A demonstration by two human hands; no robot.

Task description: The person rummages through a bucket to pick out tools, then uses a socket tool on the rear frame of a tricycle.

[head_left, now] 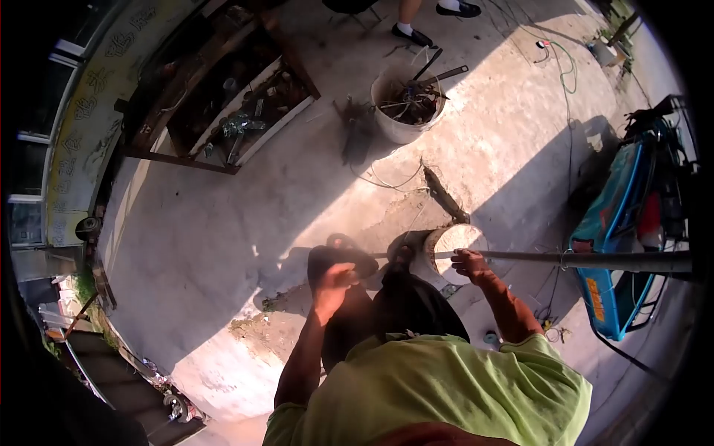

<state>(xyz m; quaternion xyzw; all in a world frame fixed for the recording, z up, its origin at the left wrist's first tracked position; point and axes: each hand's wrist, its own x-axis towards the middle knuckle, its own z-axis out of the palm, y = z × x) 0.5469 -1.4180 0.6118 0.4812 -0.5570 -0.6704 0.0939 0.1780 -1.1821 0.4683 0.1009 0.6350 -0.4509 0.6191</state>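
- Right hand (468,266): fingers curled around a long grey pole (535,257), which extends rightward across a blue-framed cart (606,223).
- Left hand (336,281): blurred, over the thigh near the pole's thin end; cannot tell its grip.
- Pale round container (461,239): beneath the pole, beside the right hand.
- White bucket (401,132): farther ahead, filled with scrap and tools.

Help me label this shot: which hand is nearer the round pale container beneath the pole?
Right. The right hand, gripping the pole, overlaps the container in view; the left hand is farther off, left of it.
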